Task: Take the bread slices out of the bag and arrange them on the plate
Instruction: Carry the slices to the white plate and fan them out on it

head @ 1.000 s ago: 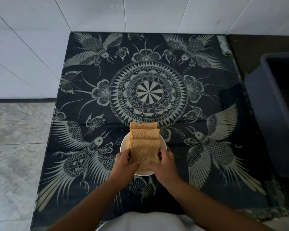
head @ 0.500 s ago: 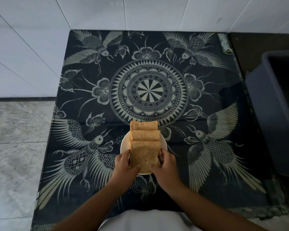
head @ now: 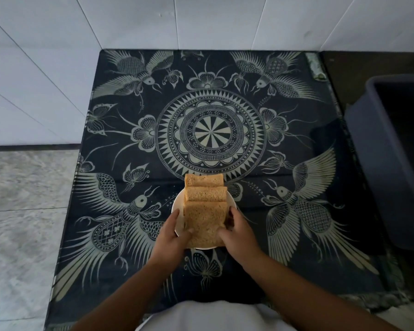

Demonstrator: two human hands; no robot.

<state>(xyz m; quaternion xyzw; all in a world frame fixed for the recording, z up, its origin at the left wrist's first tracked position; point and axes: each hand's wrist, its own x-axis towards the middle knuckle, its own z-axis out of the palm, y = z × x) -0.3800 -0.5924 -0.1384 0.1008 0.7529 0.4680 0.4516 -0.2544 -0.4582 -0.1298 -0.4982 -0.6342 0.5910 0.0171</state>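
While the dark patterned cloth [head: 208, 139] fills most of the frame, a grey bin [head: 390, 158] sits at the right edge. Low in the centre is my white plate [head: 177, 206] with three bread slices [head: 204, 201] overlapping in a row. My left hand [head: 171, 235] and right hand [head: 239, 231] pinch the nearest slice [head: 204, 223] by its sides.

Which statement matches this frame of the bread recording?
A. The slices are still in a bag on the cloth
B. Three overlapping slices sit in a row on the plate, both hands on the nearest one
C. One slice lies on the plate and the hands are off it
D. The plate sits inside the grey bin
B: three bread slices overlap on the white plate, with the left hand and right hand gripping the nearest slice.
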